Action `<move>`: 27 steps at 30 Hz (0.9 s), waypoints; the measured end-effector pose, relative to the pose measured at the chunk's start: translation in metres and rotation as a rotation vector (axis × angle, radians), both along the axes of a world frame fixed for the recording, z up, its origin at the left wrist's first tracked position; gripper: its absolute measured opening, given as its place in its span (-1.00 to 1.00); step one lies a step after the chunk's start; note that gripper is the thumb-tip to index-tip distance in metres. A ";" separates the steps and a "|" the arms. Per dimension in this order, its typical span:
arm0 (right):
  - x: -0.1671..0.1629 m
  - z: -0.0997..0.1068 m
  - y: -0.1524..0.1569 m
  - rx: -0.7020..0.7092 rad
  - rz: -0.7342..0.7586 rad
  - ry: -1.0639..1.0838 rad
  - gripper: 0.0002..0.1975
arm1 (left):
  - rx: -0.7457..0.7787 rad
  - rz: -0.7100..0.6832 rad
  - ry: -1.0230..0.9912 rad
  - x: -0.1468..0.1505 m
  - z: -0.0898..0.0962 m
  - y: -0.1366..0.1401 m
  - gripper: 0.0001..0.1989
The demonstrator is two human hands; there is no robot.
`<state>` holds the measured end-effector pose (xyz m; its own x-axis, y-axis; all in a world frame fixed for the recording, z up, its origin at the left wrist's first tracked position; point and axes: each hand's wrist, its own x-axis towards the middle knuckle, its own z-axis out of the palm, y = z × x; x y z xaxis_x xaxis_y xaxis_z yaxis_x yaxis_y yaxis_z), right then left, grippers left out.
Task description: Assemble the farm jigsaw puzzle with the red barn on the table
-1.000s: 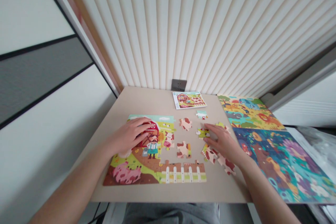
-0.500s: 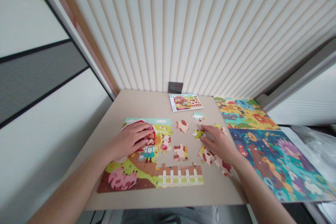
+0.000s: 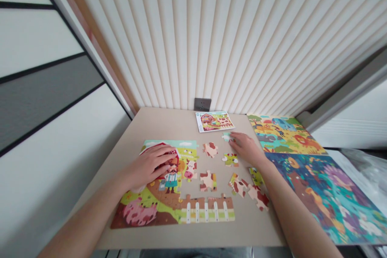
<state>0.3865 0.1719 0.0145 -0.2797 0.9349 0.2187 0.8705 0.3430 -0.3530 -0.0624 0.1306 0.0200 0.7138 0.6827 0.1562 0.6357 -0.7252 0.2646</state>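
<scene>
My left hand [image 3: 152,165] lies with fingers spread over the barn part of a partly joined farm jigsaw puzzle [image 3: 169,199]. At the upper right, my right hand [image 3: 246,145] has its fingertips on a pale blue puzzle piece [image 3: 226,136]; whether they grip it is hard to see. Just below is a green puzzle piece [image 3: 231,160]. Loose cow-patterned pieces include one [image 3: 210,149] near the puzzle's upper right, another [image 3: 208,180] beside its gap, and a brown-and-pink one [image 3: 258,197] below my right forearm.
A small picture card [image 3: 214,121] of the farm scene lies at the back, below a wall socket [image 3: 202,104]. To the right are a yellow safari puzzle [image 3: 286,134] and a dark blue animal puzzle [image 3: 326,193]. A pleated panel [image 3: 193,40] closes off the table's rear.
My right hand has moved up and away from the green piece to the pale blue piece. My left hand stays on the puzzle. The view has tilted slightly.
</scene>
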 end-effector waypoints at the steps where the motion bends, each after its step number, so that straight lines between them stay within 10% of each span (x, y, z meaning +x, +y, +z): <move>1: 0.003 0.002 -0.003 -0.001 0.004 0.002 -0.58 | 0.006 0.001 -0.009 0.000 0.000 0.000 -0.64; 10: 0.080 0.053 -0.060 0.106 -0.307 -0.032 -0.58 | 0.129 -0.142 0.098 0.042 0.033 -0.002 -0.69; 27: 0.088 0.031 -0.134 -0.184 0.066 -0.125 -0.40 | 0.105 -0.276 0.148 0.131 0.028 0.021 -0.66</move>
<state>0.4742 0.0377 0.0452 -0.3559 0.9345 0.0057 0.8893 0.3406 -0.3053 0.0687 0.1512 0.0484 0.8898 0.4461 0.0960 0.4374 -0.8938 0.0991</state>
